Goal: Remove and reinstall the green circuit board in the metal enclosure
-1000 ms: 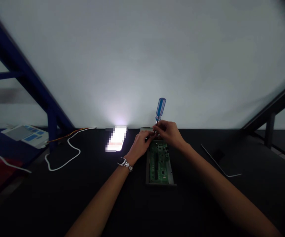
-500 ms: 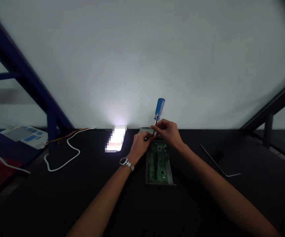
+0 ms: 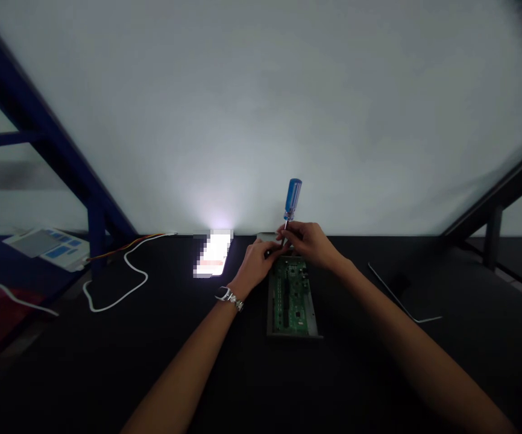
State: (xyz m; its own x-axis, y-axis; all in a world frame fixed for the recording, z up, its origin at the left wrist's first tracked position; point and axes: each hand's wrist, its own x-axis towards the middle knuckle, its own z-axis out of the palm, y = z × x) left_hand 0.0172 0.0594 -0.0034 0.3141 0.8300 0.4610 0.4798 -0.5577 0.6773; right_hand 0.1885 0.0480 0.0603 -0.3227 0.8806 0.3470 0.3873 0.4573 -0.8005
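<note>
A screwdriver with a blue, clear-ended handle stands nearly upright, leaning slightly right. My right hand is closed around its metal shaft below the handle. Beside the shaft's lower end, my left hand has its fingers pinched together; what lies between them is too dark to make out. Both hands are at the far end of a green circuit board set in a metal tray on the black table. The screwdriver's tip is hidden by the fingers. A watch and a bracelet circle my left wrist.
A brightly lit, pixelated phone-like object lies left of my hands. Further left are a white cable, coloured wires and a printed sheet. A bent metal rod rests on the right. Behind rises a pale wall.
My right hand has lowered and shifted slightly, its fingers curled differently around the shaft. My left wrist has turned a little. The screwdriver and board stay almost where they were.
</note>
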